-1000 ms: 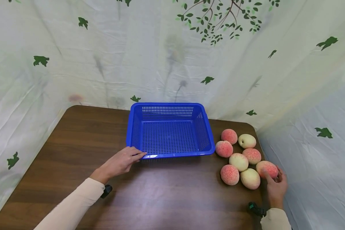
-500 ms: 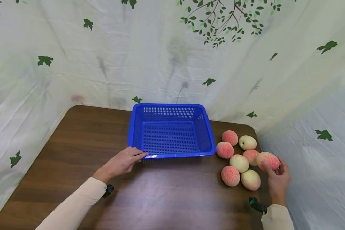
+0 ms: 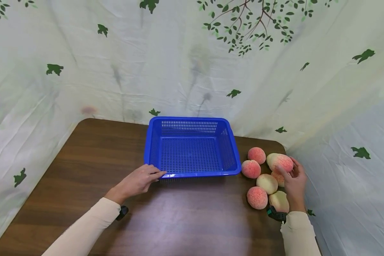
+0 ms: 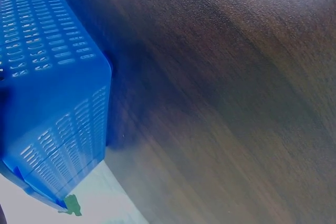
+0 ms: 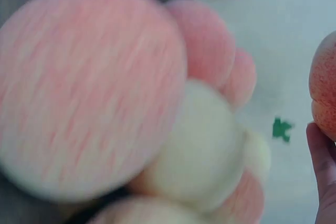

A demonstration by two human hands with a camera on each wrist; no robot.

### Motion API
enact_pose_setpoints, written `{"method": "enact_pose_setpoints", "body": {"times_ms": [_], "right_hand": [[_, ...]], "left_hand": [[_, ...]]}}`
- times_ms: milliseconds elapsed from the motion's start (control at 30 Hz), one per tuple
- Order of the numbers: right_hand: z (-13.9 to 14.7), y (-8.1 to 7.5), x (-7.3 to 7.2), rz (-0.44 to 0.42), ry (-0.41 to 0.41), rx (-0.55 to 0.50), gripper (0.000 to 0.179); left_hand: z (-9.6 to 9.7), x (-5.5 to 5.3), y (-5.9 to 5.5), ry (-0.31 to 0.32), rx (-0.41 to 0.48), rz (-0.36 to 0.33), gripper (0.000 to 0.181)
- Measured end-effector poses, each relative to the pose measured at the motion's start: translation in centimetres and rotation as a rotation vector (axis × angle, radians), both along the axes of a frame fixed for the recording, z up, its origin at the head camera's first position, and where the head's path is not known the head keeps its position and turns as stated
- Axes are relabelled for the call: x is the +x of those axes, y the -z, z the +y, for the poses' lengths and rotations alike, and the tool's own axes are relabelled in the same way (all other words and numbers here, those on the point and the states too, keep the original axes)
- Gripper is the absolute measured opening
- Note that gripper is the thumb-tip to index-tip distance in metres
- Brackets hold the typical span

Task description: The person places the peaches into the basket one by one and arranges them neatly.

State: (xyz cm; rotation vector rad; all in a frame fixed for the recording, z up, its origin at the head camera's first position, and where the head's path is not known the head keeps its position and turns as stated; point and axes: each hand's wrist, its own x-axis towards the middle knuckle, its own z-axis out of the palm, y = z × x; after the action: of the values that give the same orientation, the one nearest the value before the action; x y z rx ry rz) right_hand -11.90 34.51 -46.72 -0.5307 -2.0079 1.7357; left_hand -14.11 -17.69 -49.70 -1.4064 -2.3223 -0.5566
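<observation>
My left hand grips the near left corner of the blue plastic basket, fingers over its rim. In the left wrist view the slotted side of the basket shows, but the hand does not. My right hand holds a pink peach between thumb and fingers, above the other fruit at the table's right end. The right wrist view catches this peach at its right edge, against the thumb. Directly under the held peach, a pale peach is partly hidden.
Loose pink and pale peaches lie grouped right of the basket, including a pink peach at the front and a pale peach partly behind the wrist strap. A brown wooden table meets a leaf-printed curtain behind and to the sides.
My right hand has raised the pink peach from the right side of the group and carried it back and leftward over the others. The left hand stays on the basket rim.
</observation>
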Motion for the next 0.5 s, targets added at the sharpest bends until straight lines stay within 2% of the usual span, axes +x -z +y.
{"method": "enact_pose_setpoints", "body": {"times_ms": [233, 500], "right_hand": [[-2.5, -1.2, -2.6, 0.057, -0.098, -0.057, 0.057], [-5.6, -2.7, -5.4, -0.013, -0.205, 0.058, 0.065]], "left_hand": [[0.1, -0.1, 0.0, 0.014, 0.015, 0.0, 0.034], [0.0, 0.1, -0.2, 0.003, 0.005, -0.001, 0.035]]}}
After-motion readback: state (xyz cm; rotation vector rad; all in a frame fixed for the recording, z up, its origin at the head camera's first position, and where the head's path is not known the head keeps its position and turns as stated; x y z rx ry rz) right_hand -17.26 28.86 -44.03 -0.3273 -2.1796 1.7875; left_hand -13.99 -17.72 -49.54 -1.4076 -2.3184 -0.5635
